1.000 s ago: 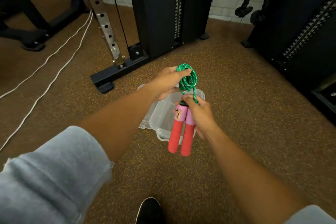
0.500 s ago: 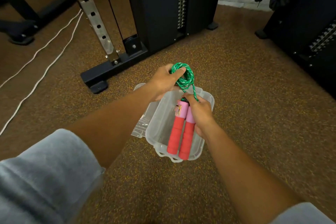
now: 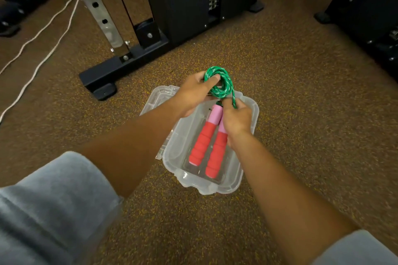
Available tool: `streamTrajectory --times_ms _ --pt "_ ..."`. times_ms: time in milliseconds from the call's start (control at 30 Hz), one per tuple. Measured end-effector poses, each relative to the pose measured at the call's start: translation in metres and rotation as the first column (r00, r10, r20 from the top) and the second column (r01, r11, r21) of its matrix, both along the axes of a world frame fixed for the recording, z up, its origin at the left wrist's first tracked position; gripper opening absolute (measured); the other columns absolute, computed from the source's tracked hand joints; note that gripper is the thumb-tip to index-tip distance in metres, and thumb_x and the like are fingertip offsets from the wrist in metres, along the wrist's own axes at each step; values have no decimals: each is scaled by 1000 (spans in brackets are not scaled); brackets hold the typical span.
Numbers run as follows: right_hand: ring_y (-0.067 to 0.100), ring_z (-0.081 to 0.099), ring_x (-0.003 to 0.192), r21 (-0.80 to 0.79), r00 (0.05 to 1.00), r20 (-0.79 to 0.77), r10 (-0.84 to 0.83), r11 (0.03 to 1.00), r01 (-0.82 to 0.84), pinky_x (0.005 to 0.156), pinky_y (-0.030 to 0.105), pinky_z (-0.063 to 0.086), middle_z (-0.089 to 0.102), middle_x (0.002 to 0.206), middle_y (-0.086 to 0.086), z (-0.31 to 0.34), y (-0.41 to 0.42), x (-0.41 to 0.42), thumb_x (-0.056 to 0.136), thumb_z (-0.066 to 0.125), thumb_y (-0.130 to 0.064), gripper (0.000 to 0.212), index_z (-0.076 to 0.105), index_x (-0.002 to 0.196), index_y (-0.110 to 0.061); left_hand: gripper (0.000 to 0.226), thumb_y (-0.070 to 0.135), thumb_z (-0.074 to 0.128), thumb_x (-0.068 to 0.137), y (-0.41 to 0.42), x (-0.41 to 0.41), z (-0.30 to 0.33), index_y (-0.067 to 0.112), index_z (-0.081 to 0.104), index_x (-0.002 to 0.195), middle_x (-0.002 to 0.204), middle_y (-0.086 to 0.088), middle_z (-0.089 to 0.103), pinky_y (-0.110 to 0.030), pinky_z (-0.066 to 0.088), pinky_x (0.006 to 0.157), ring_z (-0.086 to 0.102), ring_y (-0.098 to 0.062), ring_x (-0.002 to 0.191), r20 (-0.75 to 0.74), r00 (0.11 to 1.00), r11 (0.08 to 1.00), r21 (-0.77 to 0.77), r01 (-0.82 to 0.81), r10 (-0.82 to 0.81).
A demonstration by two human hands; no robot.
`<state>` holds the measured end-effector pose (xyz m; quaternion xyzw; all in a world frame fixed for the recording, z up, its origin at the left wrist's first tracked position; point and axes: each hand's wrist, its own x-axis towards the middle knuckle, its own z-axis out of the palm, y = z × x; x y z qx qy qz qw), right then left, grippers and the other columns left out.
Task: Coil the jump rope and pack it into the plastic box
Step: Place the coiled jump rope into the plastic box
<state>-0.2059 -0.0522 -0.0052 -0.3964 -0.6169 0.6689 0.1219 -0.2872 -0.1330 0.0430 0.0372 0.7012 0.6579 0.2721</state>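
The jump rope's green cord (image 3: 221,85) is wound into a tight coil, and its two red and pink handles (image 3: 207,142) lie side by side. My left hand (image 3: 193,92) pinches the coil at its far end. My right hand (image 3: 235,120) grips the handles at their pink tops. The handles reach down into the clear plastic box (image 3: 247,170) on the floor; whether they touch its bottom I cannot tell.
The box's clear lid (image 3: 156,101) lies under its left side. A black machine base (image 3: 120,69) and steel upright (image 3: 97,8) stand behind it. White cords (image 3: 43,51) run across the speckled brown floor at left. More black equipment (image 3: 370,11) stands at right.
Both hands have lowered the coiled rope, so the handles now sit inside the box outline. The view has tilted down and closed in on the box.
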Motion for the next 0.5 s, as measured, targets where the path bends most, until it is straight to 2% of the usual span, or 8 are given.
streamTrajectory --times_ms 67,167,200,267,333,367,433,500 --pt "19 54 67 18 998 49 36 999 -37 65 36 46 59 70 3 -11 -4 0 99 56 -32 28 70 85 -12 22 13 58 101 -2 -1 -7 3 65 119 117 -18 72 -39 62 87 71 -26 105 -11 999 997 -63 32 -33" --pt "27 67 82 17 983 157 97 995 -101 78 41 57 71 87 7 -30 -9 7 99 59 -27 16 72 102 -18 29 15 60 100 -4 3 -23 -1 64 124 120 -21 71 -43 60 91 70 -29 108 24 995 973 -209 101 -98" --pt "28 68 85 14 981 174 89 996 -92 77 40 58 72 91 8 -35 -8 9 99 59 -24 15 72 105 -19 30 17 62 99 -2 5 -28 -1 64 123 120 -22 70 -45 59 93 70 -29 107 51 993 960 -252 120 -111" --pt "23 66 75 -28 978 193 73 997 -69 61 28 54 70 91 7 -42 -4 9 101 58 -20 17 70 112 -18 38 31 67 89 7 6 -41 2 67 114 115 -21 72 -51 58 93 71 -32 105 52 991 923 -359 137 -127" --pt "18 62 65 -57 967 246 72 997 -60 46 18 47 67 89 5 -47 -3 8 102 57 -19 15 66 113 -18 42 37 65 83 18 5 -50 5 69 109 109 -19 73 -49 58 92 70 -35 105 8 988 864 -484 141 -156" --pt "21 65 69 -66 959 274 68 996 -52 50 19 49 68 93 7 -51 -3 8 101 57 -19 17 65 115 -16 36 32 62 89 23 8 -48 4 69 110 110 -19 73 -46 58 92 69 -36 106 -8 985 832 -536 142 -174" --pt "33 71 93 -68 944 328 34 998 -13 73 32 57 72 111 16 -59 -6 6 99 59 -17 27 65 124 -8 30 22 55 99 30 14 -47 0 66 116 116 -19 70 -42 55 90 66 -35 109 -21 978 753 -641 147 -208" --pt "36 70 108 -100 933 360 -2 994 41 89 42 57 70 122 21 -63 -9 5 95 63 -16 36 60 129 -3 29 17 53 101 35 16 -56 -1 62 122 122 -19 67 -40 53 91 65 -35 113 -3 974 679 -718 154 -225"
